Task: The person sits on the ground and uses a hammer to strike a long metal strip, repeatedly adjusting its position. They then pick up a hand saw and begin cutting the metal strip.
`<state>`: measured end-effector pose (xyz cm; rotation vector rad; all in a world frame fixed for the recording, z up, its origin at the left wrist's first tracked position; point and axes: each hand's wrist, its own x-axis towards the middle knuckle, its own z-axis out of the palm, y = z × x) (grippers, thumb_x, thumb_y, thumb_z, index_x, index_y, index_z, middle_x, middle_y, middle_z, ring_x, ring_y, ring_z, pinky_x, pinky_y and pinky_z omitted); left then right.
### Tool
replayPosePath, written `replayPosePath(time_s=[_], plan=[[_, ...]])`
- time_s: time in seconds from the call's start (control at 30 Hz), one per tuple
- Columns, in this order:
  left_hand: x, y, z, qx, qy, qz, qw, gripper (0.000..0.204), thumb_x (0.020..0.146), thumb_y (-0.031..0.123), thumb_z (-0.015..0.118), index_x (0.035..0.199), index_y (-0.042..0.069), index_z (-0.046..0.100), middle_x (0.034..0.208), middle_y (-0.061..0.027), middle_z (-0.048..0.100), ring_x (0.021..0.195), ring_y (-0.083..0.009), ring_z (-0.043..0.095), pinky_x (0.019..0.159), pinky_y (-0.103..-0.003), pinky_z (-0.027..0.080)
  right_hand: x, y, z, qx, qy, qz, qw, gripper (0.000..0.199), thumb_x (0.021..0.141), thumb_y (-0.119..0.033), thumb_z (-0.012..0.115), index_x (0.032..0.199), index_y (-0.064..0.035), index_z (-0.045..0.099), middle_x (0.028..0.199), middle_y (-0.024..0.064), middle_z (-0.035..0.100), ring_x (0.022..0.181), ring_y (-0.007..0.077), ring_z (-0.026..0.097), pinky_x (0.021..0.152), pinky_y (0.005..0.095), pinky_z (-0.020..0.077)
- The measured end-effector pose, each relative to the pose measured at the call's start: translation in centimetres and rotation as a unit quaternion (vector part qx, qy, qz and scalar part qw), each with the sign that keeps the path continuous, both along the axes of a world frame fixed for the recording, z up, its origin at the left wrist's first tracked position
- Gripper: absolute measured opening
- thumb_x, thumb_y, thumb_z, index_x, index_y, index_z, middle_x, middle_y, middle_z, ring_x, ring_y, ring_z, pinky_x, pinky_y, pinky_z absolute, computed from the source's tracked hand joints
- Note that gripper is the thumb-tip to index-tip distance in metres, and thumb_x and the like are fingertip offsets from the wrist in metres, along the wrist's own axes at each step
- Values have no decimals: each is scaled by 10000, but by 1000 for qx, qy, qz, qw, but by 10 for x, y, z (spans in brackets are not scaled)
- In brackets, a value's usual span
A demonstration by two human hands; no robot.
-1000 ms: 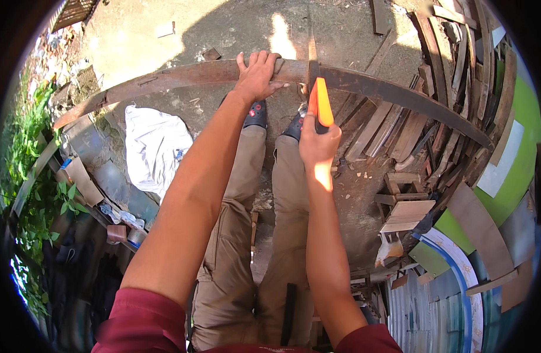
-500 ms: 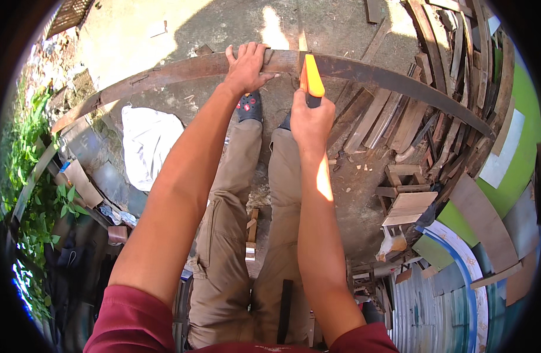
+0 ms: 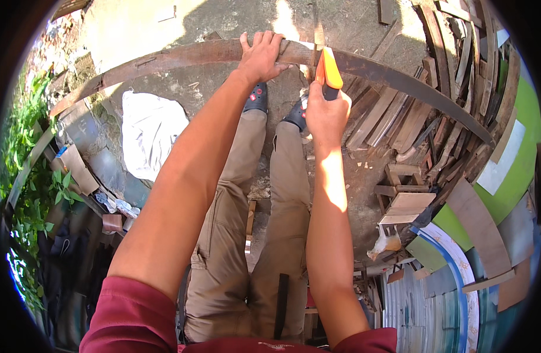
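At the far edge of the scene, the left hand presses flat, fingers spread, on a long rusty plank. Just right, the right hand is clamped round an orange-handled saw crossing that plank.

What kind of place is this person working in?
Probably an outdoor yard used for rough woodwork. The ground is sunlit bare concrete, scrap boards lie piled at the right, and green plants grow at the left. The left hand steadies a long plank while the right hand works an orange-handled saw.
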<state>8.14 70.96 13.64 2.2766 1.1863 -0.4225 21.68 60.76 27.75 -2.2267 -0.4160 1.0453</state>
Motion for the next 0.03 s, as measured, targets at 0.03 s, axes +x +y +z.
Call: replayPosePath(time_s=[0.03], plan=[[-1, -2, 1, 7, 3, 4, 1000, 882, 811, 556, 781, 1499, 157, 399, 1429, -125, 470, 1431, -324, 355, 1148, -714, 124, -7, -13, 5, -1, 3, -24, 1000, 286, 891, -206, 690, 852, 77, 705, 663, 164, 695, 636, 234, 706, 639, 374, 522]])
